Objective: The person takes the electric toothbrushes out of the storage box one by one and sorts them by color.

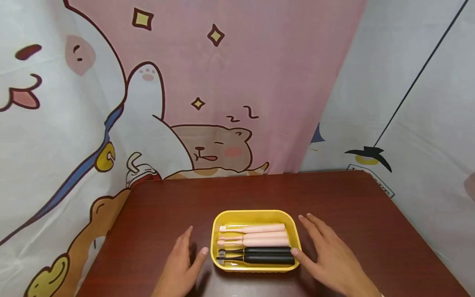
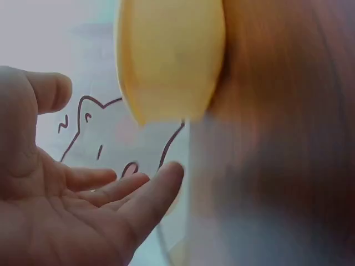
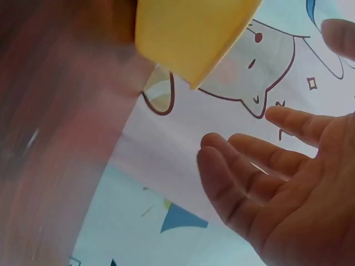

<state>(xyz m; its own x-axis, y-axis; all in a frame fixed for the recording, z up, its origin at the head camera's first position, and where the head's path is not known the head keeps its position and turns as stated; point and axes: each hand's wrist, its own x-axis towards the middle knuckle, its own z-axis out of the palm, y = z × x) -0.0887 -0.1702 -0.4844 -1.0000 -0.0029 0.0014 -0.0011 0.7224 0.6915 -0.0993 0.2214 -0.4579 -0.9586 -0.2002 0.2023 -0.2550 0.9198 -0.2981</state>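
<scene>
A yellow plastic basket [image 1: 256, 269] sits on the table between my hands. Side by side in it lie three pink electric toothbrushes [image 1: 265, 235] and two black ones [image 1: 269, 259], heads to the left. My left hand [image 1: 180, 264] is left of the basket, fingers loosely extended and thumb toward its wall. On the other side, my right hand [image 1: 330, 258] has its fingers spread, and its thumb overlaps the basket's right rim in the head view. Both wrist views show a gap between the palm and the basket wall [image 2: 172, 61]. Neither hand holds anything.
The dark reddish-brown wooden table [image 1: 178, 202] extends around the basket. Behind it and along its sides hangs a cloth [image 1: 289, 82] printed with cartoon animals.
</scene>
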